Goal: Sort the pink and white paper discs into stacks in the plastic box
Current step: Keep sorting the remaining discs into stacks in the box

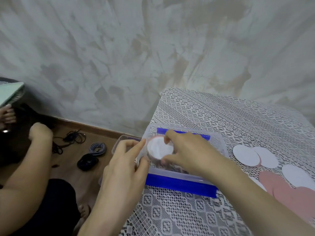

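While the right hand (190, 150) is down inside the clear rectangular plastic box (170, 173), we see its grip closed on a stack of round paper discs (158, 148). The stack has a white disc on top and a pink edge showing below it. The forefinger sits at the stack's 12 o'clock rim and the thumb at its 6 o'clock rim. The stack stands in the 9 o'clock end of the box.

The left hand (126, 164) is at that same end, outside the wall. Its grip spans the short side, forefinger tip on the far corner and thumb against the near corner, with the other fingers curled in.

The box rests on a bench covered with white lace cloth (179, 218). Long blue plastic clips (179, 184) run along its 12 and 6 o'clock sides.

At 3 o'clock from the box, well apart from it, loose white paper discs (246, 155) lie flat and overlapping on the cloth. Loose pink paper discs (281, 188) overlap nearer us, at about 4 o'clock.

Off the bench at 9 o'clock, we see coiled cables (98, 149) on the brown wooden floor (71, 169), and beyond them another person's hand (40, 133).
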Available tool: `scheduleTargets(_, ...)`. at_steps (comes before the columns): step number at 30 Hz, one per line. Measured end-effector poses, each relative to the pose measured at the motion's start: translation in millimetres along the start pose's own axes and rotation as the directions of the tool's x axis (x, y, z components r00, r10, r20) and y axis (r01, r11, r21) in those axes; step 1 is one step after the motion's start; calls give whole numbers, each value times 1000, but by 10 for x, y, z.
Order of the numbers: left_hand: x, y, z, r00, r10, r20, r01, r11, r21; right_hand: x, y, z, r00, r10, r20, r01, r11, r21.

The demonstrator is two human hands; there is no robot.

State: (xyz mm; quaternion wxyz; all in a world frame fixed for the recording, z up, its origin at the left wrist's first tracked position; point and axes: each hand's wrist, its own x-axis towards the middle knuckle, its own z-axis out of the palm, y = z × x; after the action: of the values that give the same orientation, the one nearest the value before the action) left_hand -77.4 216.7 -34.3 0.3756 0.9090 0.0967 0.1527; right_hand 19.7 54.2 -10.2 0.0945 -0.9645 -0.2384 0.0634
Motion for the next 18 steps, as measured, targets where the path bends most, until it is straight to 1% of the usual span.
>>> scheduleTargets(2,20,-23,4,1000,5,2,-5,1000,3,58,22,24,999,1,-35,1,998,69)
scheduleTargets(4,32,-42,3,1000,27,6,-27,1000,15,81,44,43,999,-8,-31,11,996,90)
scheduleTargets(9,57,-52,-18,998,56,-11,-54,994,95,90,47,80,997,-55,-62,56,998,15)
scheduleTargets(13,81,-15,-23,994,106,-1,-102,958,269,51,13,89,993,-86,-82,81,995,-65)
scheduleTargets(18,123,74,-5,984,177,-12,-159,911,380,-130,-27,-29,972,-143,-187,112,980,-165)
